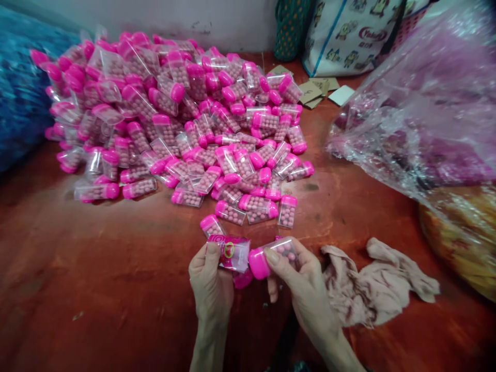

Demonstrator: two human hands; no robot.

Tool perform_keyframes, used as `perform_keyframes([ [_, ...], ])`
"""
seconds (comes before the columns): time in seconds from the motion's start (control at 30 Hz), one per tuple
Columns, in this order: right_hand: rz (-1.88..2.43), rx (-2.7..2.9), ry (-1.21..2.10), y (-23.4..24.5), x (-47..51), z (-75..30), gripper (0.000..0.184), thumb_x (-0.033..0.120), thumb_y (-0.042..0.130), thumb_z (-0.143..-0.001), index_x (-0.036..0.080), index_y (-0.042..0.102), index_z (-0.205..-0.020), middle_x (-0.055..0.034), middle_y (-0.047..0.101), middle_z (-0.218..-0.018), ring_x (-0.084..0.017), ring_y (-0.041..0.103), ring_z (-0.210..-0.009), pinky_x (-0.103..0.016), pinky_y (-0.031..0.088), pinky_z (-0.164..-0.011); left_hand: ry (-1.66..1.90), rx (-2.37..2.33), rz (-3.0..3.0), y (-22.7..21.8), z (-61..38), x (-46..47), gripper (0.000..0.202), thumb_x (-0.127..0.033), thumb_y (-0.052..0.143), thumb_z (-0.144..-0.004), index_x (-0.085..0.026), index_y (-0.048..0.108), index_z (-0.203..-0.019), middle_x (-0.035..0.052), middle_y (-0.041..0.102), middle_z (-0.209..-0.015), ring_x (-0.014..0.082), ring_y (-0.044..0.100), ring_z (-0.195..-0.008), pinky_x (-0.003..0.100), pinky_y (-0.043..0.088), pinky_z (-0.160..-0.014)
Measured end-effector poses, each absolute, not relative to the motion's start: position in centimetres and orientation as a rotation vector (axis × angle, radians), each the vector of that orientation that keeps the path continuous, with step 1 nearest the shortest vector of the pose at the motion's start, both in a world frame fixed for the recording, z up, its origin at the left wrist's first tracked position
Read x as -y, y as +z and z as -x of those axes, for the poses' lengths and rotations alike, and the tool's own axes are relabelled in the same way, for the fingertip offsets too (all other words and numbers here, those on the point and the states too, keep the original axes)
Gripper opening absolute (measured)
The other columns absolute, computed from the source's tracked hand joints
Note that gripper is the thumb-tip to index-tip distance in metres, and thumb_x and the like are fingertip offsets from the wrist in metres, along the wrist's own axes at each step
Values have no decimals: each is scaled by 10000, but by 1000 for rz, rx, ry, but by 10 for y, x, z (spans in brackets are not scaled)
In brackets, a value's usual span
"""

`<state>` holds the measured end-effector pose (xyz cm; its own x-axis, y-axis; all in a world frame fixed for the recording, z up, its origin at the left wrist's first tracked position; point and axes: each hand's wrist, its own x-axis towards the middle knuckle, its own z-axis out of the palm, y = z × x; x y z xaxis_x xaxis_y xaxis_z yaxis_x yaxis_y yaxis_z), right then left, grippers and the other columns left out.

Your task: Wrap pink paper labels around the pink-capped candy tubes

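Above a scuffed reddish-brown surface (116, 268), the left hand (212, 281) pinches a printed pink plastic sleeve (237, 254) between thumb and fingers; just beside it, the right hand (300, 274) has its fingers closed around a pink-capped clear container of pink balls (260, 263). A heap of similar containers (166, 124) spreads before the pale wall (232, 23); a crumpled beige cloth (375, 289) lies rightward, near a translucent plastic bag (426, 103).

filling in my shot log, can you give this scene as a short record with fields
left hand: holds a pink printed plastic wrapper
right hand: holds a clear flat plastic container with a pink cap, pinkish beads inside
beyond the hands: heap of similar pink-capped containers
beside right hand: crumpled pale pink cloth
surface: reddish-brown tabletop or floor, cannot tell which
picture's right edge: crinkled clear plastic sheeting
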<state>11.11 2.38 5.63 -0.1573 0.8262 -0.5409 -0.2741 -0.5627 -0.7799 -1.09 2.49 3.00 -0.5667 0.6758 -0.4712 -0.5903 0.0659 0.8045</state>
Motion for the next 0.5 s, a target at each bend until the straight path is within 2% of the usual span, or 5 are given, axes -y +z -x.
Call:
perform_keyframes([
  [0.3, 1368, 721, 1802, 55, -23, -111, 237, 378, 602, -801, 176, 482, -777, 86, 475, -426, -32, 383, -331, -132, 318, -334, 1659, -1353, -149, 30, 9, -23, 242, -329, 776, -555, -136, 630, -542, -15, 625, -485, 81, 535, -412, 181, 450, -436],
  [0.5, 1329, 666, 1738, 49, -23, -110, 215, 365, 558, -834, 179, 480, -760, 85, 476, -443, -35, 379, -331, -142, 335, -341, 1582, -1368, -192, 27, 9, -21, 247, -360, 774, -546, -143, 659, -578, 12, 659, -528, 125, 564, -429, 242, 485, -444],
])
